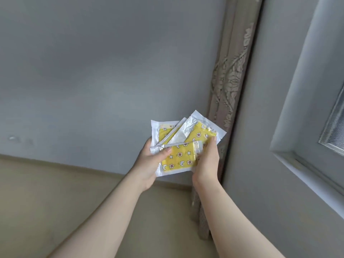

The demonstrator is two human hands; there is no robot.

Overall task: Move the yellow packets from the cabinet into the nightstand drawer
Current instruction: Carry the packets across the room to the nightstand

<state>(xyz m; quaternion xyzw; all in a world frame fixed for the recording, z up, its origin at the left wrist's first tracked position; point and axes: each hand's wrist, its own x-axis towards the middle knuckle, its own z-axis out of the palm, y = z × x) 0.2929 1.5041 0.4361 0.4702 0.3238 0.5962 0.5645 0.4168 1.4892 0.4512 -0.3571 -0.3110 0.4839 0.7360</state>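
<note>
Several yellow packets (179,158) with white sealed edges and a star-and-moon print are fanned out in mid-air, held between both hands. My left hand (150,164) grips the stack from the left, thumb on top of the front packet. My right hand (205,164) grips the right side, its fingers curled around the packets' edges. Neither the cabinet nor the nightstand drawer is in view.
A plain grey wall (93,71) fills the background above a beige floor (46,202). A patterned curtain (229,81) hangs in the corner just right of the hands. A white window frame (297,136) projects from the right wall.
</note>
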